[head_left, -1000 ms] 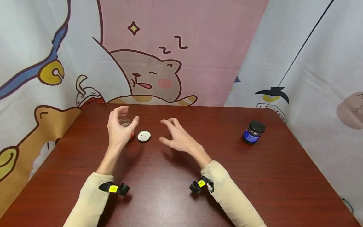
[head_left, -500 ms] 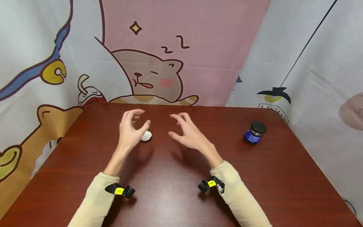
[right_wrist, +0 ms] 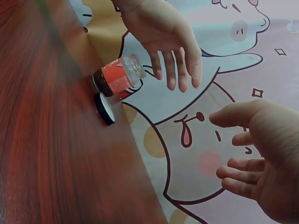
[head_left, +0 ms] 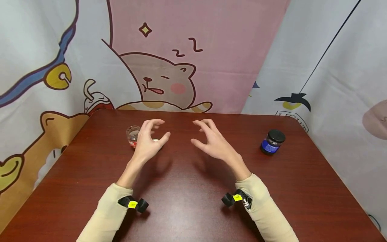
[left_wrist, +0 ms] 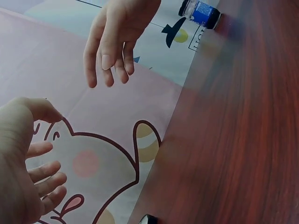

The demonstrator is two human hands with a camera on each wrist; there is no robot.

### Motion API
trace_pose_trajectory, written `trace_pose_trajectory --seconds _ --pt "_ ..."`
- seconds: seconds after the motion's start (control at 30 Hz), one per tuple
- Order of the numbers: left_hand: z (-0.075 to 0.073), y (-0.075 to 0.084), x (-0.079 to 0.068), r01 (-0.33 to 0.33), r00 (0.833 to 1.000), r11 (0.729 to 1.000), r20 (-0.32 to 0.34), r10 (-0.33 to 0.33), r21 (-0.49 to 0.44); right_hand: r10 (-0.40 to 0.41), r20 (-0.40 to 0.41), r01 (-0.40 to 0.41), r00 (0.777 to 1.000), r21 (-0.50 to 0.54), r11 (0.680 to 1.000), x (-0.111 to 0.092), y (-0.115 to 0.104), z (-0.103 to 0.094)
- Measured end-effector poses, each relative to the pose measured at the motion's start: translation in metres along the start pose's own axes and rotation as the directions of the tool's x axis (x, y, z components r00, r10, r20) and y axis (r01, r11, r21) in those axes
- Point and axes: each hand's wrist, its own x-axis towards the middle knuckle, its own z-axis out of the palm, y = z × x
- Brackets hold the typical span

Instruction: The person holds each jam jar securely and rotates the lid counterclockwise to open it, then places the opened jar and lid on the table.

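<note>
My left hand [head_left: 148, 141] hovers over the table with thumb and fingers loosely bent and nothing between them. Just behind it stands an open glass jar [right_wrist: 117, 76] with a red label and dark contents low down. The jar's lid [right_wrist: 105, 108], white inside with a black rim, lies upturned beside it; in the head view my left hand covers most of it. My right hand [head_left: 216, 141] is held up opposite the left, fingers spread in a loose curve, holding nothing. A second jar [head_left: 272, 142], blue-labelled with its black lid on, stands well to the right of it.
The brown wooden table [head_left: 181, 201] reaches back to a hanging cloth [head_left: 229, 50] printed with cartoon animals. Black wrist cameras sit on both sleeves. A thin cable [head_left: 375, 222] shows past the right table edge.
Both hands have moved right, the left from in front of the red-labelled jar to in front of the lid. The jar shows again in the head view; the lid is now mostly covered.
</note>
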Motion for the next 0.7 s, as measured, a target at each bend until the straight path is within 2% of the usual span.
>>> trace_pose_trajectory --seconds 0.43,0.7 --pt "0.01 0.008 0.001 -0.055 0.996 0.998 0.073 0.052 0.039 -0.006 -0.038 0.005 0.999 -0.027 1.0 -0.013 0.008 -0.022" --pt "0.016 0.011 0.002 -0.063 0.99 0.997 0.126 0.056 0.051 0.006 -0.04 -0.008 0.999 -0.036 0.999 -0.023 0.013 -0.036"
